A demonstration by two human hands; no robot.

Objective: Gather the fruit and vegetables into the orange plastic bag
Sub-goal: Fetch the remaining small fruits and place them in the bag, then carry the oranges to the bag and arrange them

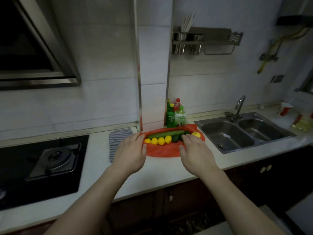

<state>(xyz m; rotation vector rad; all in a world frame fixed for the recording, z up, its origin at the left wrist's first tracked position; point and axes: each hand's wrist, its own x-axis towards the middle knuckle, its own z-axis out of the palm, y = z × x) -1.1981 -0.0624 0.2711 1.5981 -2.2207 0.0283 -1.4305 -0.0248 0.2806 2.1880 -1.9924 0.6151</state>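
Observation:
The orange plastic bag (162, 150) lies flat on the white counter. On it sit a row of several yellow lemons (158, 140), a long green cucumber (166, 134), some dark green fruit (176, 138) and one more lemon (196, 134) at the right. My left hand (131, 152) rests palm down on the bag's left end, fingers touching its edge. My right hand (194, 153) lies palm down on the bag's right part, fingertips over the dark green fruit. Neither hand visibly grips anything.
A striped cloth (116, 139) lies left of the bag. A gas hob (42, 165) fills the left counter. Several drink bottles (175, 114) stand behind the bag. A double steel sink (243, 133) with tap lies to the right. Packets (299, 122) sit far right.

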